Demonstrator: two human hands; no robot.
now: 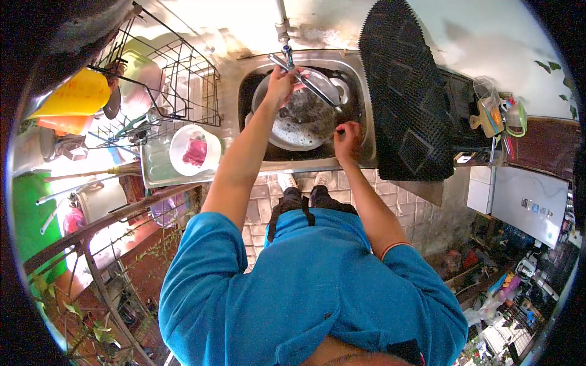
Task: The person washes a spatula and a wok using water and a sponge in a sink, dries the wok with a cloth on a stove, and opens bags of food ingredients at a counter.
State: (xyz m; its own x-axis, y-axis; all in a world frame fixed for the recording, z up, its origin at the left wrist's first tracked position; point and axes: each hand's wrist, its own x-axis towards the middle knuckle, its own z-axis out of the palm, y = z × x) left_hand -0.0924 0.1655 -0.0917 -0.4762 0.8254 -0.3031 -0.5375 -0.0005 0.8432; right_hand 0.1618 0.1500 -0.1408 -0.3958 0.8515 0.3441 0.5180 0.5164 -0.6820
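My left hand [282, 86] is closed around a long metal utensil [316, 91] and holds it slantwise over a round metal basin [299, 135] in the sink [363, 113]. Dark, foamy water fills the basin. Above the utensil's upper end is the tap [288, 55]. My right hand [347, 141] hovers at the basin's right side, near the utensil's lower end, its fingers curled; whether anything is between them is too small to make out.
Left of the sink, a white tub [195, 150] holds something pink. Behind it stands a black wire dish rack [207, 91] with dishes. A black studded mat [400, 91] lies along the sink's right side. A white-topped appliance [530, 204] stands at far right.
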